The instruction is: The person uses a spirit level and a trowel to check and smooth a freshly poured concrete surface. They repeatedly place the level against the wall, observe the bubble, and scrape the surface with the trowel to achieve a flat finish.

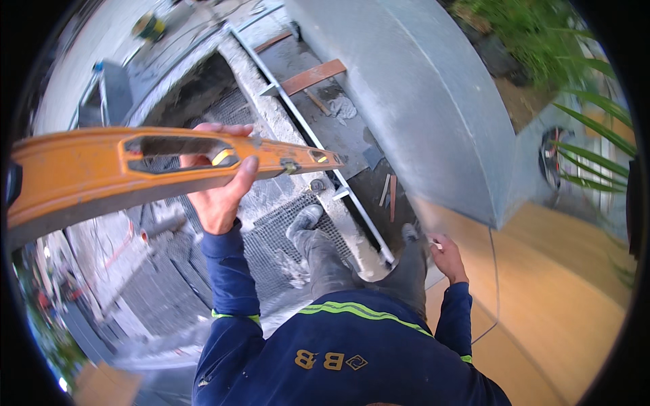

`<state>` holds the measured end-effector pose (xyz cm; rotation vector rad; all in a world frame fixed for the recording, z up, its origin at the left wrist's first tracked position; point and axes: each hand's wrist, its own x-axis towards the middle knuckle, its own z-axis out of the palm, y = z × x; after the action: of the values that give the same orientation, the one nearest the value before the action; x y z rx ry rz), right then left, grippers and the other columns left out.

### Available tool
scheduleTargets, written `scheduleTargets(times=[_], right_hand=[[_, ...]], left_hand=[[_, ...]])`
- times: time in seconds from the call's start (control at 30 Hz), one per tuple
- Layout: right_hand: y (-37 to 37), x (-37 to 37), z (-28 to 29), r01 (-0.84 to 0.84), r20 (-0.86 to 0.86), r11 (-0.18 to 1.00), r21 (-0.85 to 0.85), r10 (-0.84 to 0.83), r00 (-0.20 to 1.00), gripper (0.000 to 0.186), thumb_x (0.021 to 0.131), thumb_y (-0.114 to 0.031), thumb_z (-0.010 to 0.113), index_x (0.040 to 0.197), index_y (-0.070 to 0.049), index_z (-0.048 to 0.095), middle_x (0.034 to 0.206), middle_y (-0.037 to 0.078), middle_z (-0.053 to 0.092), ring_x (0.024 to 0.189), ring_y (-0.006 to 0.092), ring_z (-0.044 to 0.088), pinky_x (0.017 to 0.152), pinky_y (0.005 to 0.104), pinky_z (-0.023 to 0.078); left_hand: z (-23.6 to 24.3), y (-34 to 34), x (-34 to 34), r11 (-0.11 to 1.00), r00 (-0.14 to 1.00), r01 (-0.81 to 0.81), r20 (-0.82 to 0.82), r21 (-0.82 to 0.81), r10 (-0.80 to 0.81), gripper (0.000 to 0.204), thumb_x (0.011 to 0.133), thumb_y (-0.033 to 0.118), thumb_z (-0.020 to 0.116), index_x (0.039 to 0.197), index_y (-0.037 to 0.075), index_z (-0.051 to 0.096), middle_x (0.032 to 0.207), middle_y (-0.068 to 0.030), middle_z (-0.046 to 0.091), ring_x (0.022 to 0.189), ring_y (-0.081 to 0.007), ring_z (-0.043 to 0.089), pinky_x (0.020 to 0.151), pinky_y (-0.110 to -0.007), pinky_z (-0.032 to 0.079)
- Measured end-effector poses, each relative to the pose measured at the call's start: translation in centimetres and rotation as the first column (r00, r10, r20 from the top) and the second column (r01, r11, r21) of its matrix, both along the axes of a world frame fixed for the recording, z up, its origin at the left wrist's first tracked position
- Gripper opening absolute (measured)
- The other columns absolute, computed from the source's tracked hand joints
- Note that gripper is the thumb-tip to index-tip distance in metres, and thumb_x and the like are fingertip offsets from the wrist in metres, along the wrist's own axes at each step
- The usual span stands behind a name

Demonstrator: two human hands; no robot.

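Observation:
My left hand grips a long orange spirit level near its oval slot, with fingers behind it and the thumb over its lower edge. The level is raised off the ground and stretches from the left rim to the middle of the view. Low on the right, my right hand is closed, a small whitish thing at its fingertips, too small to name. A long metal rail runs below the level, along a rough concrete edge. My feet stand to either side of the rail.
A dug pit with metal mesh lies left of the rail. A reddish board spans the gap to a grey wall. Yellowish panels are on the right, below green leaves. A bucket stands far left.

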<state>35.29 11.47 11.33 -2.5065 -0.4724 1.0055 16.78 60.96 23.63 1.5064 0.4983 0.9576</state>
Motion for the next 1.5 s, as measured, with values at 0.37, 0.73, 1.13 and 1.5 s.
scheduleTargets(times=[0.37, 0.73, 1.13, 1.5], right_hand=[[-5.0, 16.7, -13.0, -0.458, 0.232, 0.837, 0.301, 0.402, 0.886, 0.039, 0.090, 0.003, 0.053, 0.124, -0.009, 0.068, 0.120, 0.021, 0.068, 0.111, 0.0416, 0.065, 0.096, 0.0446, 0.053], [-19.9, 12.4, -22.7, -0.495, -0.218, 0.828, 0.263, 0.551, 0.806, 0.028, 0.090, -0.007, 0.060, 0.117, -0.005, 0.069, 0.113, 0.024, 0.071, 0.107, 0.0397, 0.069, 0.094, 0.0465, 0.055], [9.9, 9.6, -29.2, -0.483, 0.316, 0.584, 0.652, 0.371, 0.874, 0.073, 0.087, -0.027, 0.082, 0.145, -0.001, 0.047, 0.131, 0.026, 0.062, 0.113, 0.0474, 0.063, 0.097, 0.0506, 0.052], [23.7, 11.5, -49.8, -0.619, 0.259, 0.483, 0.619, 0.619, 0.742, 0.043, 0.092, -0.038, 0.076, 0.116, -0.005, 0.064, 0.104, 0.027, 0.072, 0.103, 0.0488, 0.066, 0.083, 0.0533, 0.054]], left_hand=[[-4.8, -25.1, 3.2, 0.867, 0.874, -0.477, -0.023, 0.147, 0.485, 0.066, 0.086, 0.004, 0.074, 0.143, 0.003, 0.043, 0.123, -0.0224, 0.068, 0.126, -0.0392, 0.063, 0.115, -0.057, 0.043], [-6.0, -30.7, 10.0, 0.919, 0.912, -0.390, -0.115, 0.061, 0.395, 0.065, 0.080, 0.002, 0.085, 0.134, -0.002, 0.048, 0.117, -0.0172, 0.070, 0.119, -0.0302, 0.067, 0.107, -0.046, 0.052], [-22.6, -29.6, 18.7, 0.848, 0.839, -0.456, -0.188, 0.269, 0.510, 0.067, 0.074, 0.015, 0.097, 0.116, 0.001, 0.046, 0.097, -0.0037, 0.062, 0.093, -0.0149, 0.065, 0.081, -0.033, 0.058], [-39.6, -18.4, 12.2, 0.969, 0.871, 0.246, -0.438, -0.002, -0.222, 0.036, 0.092, 0.005, 0.074, 0.126, 0.004, 0.062, 0.109, -0.0083, 0.072, 0.102, -0.0158, 0.069, 0.089, -0.036, 0.057]])
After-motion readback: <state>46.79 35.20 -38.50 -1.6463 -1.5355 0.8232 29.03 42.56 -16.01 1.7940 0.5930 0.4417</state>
